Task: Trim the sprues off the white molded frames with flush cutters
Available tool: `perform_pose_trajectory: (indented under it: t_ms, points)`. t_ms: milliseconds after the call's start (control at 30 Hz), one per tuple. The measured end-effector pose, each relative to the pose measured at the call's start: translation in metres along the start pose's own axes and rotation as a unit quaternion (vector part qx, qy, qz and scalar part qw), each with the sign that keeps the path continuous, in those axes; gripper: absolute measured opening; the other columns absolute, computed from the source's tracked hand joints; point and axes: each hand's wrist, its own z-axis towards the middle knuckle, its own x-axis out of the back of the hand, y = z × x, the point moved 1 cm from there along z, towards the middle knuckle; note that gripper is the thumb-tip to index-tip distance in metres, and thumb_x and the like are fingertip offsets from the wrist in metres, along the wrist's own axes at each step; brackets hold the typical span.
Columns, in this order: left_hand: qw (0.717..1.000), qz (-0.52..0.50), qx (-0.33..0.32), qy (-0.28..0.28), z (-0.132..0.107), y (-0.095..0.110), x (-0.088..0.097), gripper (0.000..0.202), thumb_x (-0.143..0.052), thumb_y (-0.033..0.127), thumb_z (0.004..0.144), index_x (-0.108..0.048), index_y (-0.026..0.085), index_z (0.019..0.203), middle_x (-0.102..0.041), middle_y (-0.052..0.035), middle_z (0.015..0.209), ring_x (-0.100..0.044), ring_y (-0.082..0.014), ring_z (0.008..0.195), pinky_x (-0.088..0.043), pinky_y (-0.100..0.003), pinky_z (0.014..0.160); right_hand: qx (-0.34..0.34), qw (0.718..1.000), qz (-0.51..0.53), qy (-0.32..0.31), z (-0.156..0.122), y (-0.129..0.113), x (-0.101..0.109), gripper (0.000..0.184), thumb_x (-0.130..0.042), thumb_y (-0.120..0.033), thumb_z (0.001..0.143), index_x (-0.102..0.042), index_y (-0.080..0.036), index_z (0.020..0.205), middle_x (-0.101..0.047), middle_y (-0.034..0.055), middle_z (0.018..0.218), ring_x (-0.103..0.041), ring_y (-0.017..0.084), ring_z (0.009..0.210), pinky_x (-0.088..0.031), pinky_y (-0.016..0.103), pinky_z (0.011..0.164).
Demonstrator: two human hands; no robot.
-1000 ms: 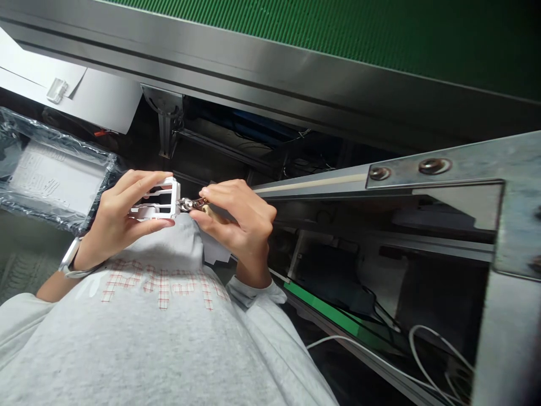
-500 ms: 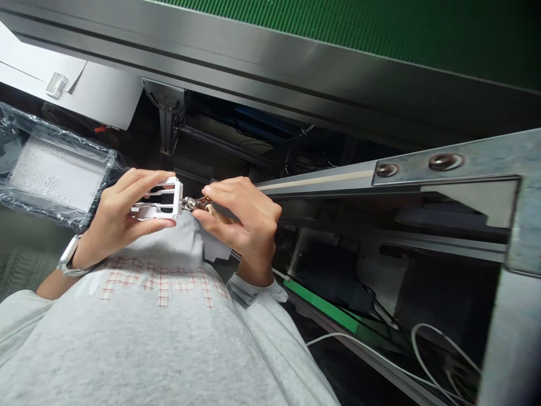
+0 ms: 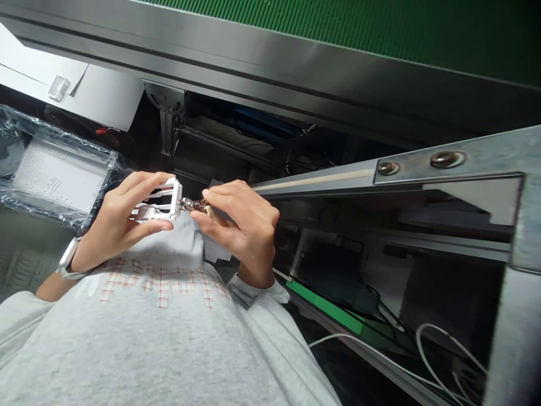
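My left hand [image 3: 116, 217] grips a white plastic frame [image 3: 174, 197] with open slots, thumb below and fingers above. My right hand [image 3: 245, 225] is closed around a small pair of metal nippers [image 3: 192, 204] with yellowish handles. The tips of the nippers meet the right edge of the white frame; whether the jaws are closed on the plastic is too small to tell. Both hands are in front of my grey shirt, and the palm of the right hand hides part of the handles.
A metal-edged conveyor with a green belt [image 3: 338, 34] crosses the top. At left stands a plastic-lined box [image 3: 51, 217] holding white pieces; above it a clear part [image 3: 58, 88] lies on white sheets [image 3: 107, 96]. A metal frame post [image 3: 513, 332] and loose white cable [image 3: 426, 330] are at right.
The thumb and fingers of my right hand have drawn slightly closer together on the nippers. My left hand and the white frame have barely moved.
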Motion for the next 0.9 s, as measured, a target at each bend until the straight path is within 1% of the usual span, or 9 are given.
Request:
perform_pose_trajectory:
  t_ms: [167, 300, 533, 700, 833, 900]
  points:
    - [1.0, 0.009, -0.002, 0.001, 0.0006, 0.0001, 0.0014, 0.058, -0.064, 0.053, 0.097, -0.056, 0.022, 0.145, -0.069, -0.0143, 0.122, -0.068, -0.027, 0.106, -0.059, -0.039, 0.09, -0.005, 1.0, 0.002, -0.004, -0.0001, -0.0002, -0.0006, 0.018, -0.075, -0.035, 0.092, -0.067, -0.019, 0.096, -0.075, 0.0051, 0.083, -0.068, 0.018, 0.075, -0.057, 0.033, 0.07]
    - [1.0, 0.019, -0.012, 0.005, 0.0004, 0.0003, 0.0025, 0.058, -0.063, 0.053, 0.097, -0.057, 0.019, 0.143, -0.069, -0.0145, 0.12, -0.069, -0.0259, 0.104, -0.059, -0.038, 0.088, -0.002, 1.0, 0.004, -0.005, 0.0007, -0.0009, -0.0003, 0.018, -0.074, -0.034, 0.092, -0.067, -0.019, 0.096, -0.074, 0.0045, 0.083, -0.068, 0.017, 0.074, -0.056, 0.033, 0.07]
    - [1.0, 0.01, 0.002, -0.011, 0.0001, 0.0019, 0.0036, 0.058, -0.065, 0.052, 0.096, -0.054, 0.028, 0.148, -0.069, -0.013, 0.122, -0.069, -0.0291, 0.105, -0.061, -0.042, 0.089, -0.001, 1.0, 0.014, -0.006, 0.0018, -0.0024, 0.001, 0.016, -0.074, -0.032, 0.093, -0.066, -0.019, 0.095, -0.071, 0.0024, 0.077, -0.068, 0.017, 0.073, -0.054, 0.031, 0.067]
    - [1.0, 0.008, -0.007, -0.003, 0.001, 0.0021, 0.0034, 0.057, -0.065, 0.052, 0.097, -0.056, 0.024, 0.146, -0.069, -0.0137, 0.119, -0.069, -0.0269, 0.104, -0.061, -0.04, 0.088, 0.001, 1.0, 0.008, -0.001, 0.0003, -0.0012, -0.0002, 0.016, -0.073, -0.035, 0.094, -0.064, -0.021, 0.093, -0.071, -0.0006, 0.072, -0.067, 0.015, 0.069, -0.053, 0.031, 0.067]
    - [1.0, 0.008, 0.002, -0.01, 0.0019, 0.0041, 0.0041, 0.055, -0.062, 0.053, 0.098, -0.055, 0.026, 0.146, -0.069, -0.0135, 0.121, -0.069, -0.0275, 0.105, -0.061, -0.04, 0.089, 0.007, 1.0, 0.003, 0.014, -0.0017, -0.0026, -0.0019, 0.017, -0.073, -0.036, 0.094, -0.064, -0.021, 0.093, -0.071, -0.0015, 0.069, -0.067, 0.015, 0.065, -0.053, 0.03, 0.065]
    - [1.0, 0.004, -0.004, -0.011, 0.0026, 0.0051, 0.0043, 0.055, -0.062, 0.053, 0.098, -0.055, 0.026, 0.145, -0.069, -0.0132, 0.12, -0.069, -0.0274, 0.104, -0.061, -0.04, 0.088, 0.006, 1.0, 0.009, 0.022, -0.0024, -0.0034, -0.0031, 0.018, -0.074, -0.036, 0.093, -0.065, -0.021, 0.094, -0.071, -0.0006, 0.07, -0.067, 0.015, 0.064, -0.053, 0.03, 0.064]
